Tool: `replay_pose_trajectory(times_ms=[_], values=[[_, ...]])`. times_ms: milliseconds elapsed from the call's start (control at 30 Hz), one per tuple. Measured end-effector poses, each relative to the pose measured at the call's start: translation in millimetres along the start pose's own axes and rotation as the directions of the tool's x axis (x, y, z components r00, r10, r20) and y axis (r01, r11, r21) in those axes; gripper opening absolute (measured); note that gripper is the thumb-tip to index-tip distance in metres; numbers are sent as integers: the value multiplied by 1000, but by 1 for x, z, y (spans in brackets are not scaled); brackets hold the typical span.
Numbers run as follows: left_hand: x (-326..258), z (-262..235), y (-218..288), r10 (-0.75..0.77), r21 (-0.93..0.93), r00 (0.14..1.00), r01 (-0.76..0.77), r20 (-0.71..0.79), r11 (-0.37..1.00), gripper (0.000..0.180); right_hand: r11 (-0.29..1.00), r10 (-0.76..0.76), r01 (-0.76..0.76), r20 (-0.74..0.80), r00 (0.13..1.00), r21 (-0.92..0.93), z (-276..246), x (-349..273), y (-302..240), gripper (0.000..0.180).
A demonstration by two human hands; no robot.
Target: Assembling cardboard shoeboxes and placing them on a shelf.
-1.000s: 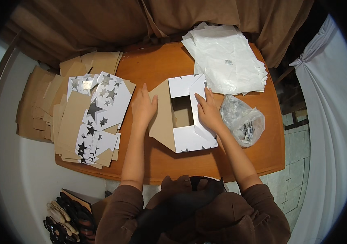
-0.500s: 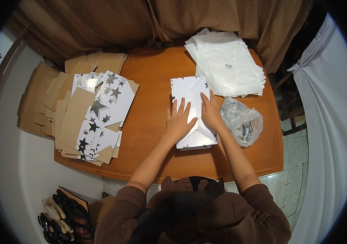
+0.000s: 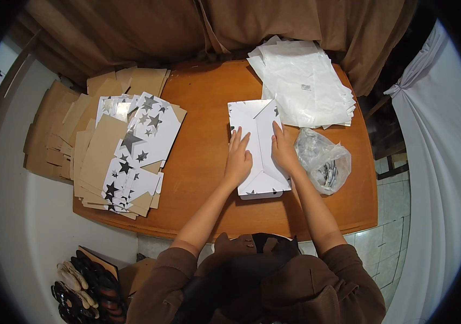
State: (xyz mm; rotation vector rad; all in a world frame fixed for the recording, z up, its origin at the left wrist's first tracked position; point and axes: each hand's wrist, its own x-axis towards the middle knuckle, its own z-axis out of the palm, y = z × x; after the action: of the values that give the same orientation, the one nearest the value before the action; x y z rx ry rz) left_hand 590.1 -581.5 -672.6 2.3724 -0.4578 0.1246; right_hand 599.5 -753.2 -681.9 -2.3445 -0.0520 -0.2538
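Note:
A white box (image 3: 259,127) with dark silver stars along its rims lies on the table in front of me. Its top panels meet along a lengthwise seam with diagonal folds at both ends. My left hand (image 3: 238,160) rests along the box's left edge, fingers stretched forward and thumb over the top. On the opposite edge lies my right hand (image 3: 284,152), its fingers straight and pointing away from me. Both hands are open and touch the box without gripping it. Part of the box's long sides is hidden under them.
Flat cardboard pieces (image 3: 101,146), some printed with stars, are stacked at left. White plastic sheets or bags (image 3: 306,70) lie at the far right of the wooden table (image 3: 198,156). A clear bag (image 3: 325,162) of small dark items sits right of the box. Footwear (image 3: 87,286) stands lower left.
My left hand has slid from the middle of the box's top to its left edge. The right hand has shifted slightly outward, and more of the seam shows.

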Motion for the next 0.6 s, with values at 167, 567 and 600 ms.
replay_pose_trajectory(times_ms=[167, 567, 600], values=[[4, 2, -2, 10, -286, 992, -46, -124, 957, 47, 997, 24, -26, 25, 999, 73, -1, 5, -1, 49], [-4, 20, -26, -572, -528, 815, 448, -89, 722, 62, 678, 153, -258, 211, 966, 688, 14, -4, 27, 49], [-6, 12, -28, -444, -720, 885, 399, 140, 568, 60, 648, 157, -273, 226, 961, 711, 14, -8, 26, 48]])
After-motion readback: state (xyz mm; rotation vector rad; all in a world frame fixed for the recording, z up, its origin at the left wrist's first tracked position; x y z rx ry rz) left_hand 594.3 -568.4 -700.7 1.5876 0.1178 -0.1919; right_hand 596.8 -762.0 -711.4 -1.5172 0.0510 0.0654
